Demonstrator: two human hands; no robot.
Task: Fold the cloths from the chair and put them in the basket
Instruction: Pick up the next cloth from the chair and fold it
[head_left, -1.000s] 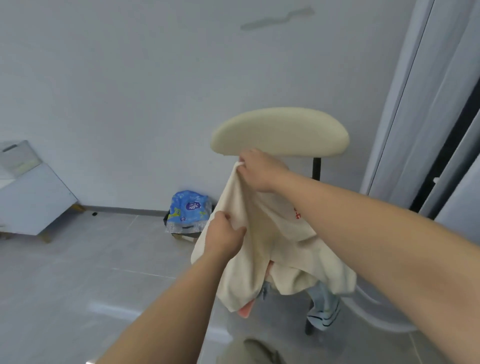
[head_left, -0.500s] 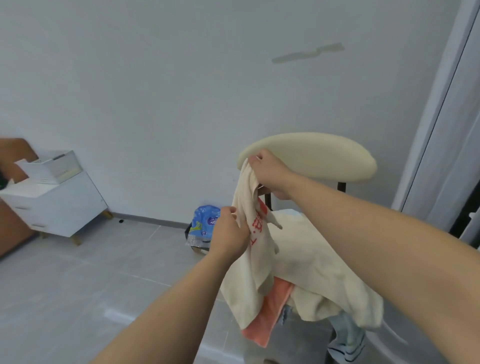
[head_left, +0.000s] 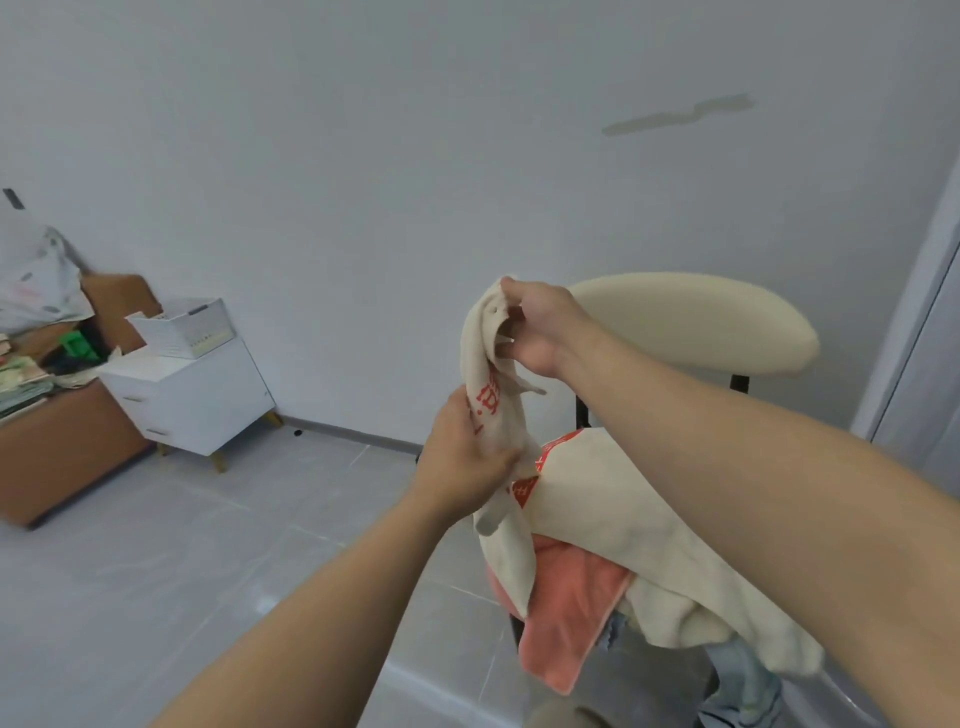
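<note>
While the right hand (head_left: 540, 327) pinches its top & the left hand (head_left: 462, 467) grips lower, the cream cloth (head_left: 498, 415) w/ red print hangs by the chair (head_left: 691, 322), back padded & curved; pink cloth (head_left: 571, 613) heaped on seat below, boxy white cabinet (head_left: 192, 405) far left.

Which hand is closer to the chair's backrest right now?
Right. The right hand pinches the top of the cream cloth in front of the left end of the backrest. The left hand grips the same cloth lower down, below the backrest.
</note>
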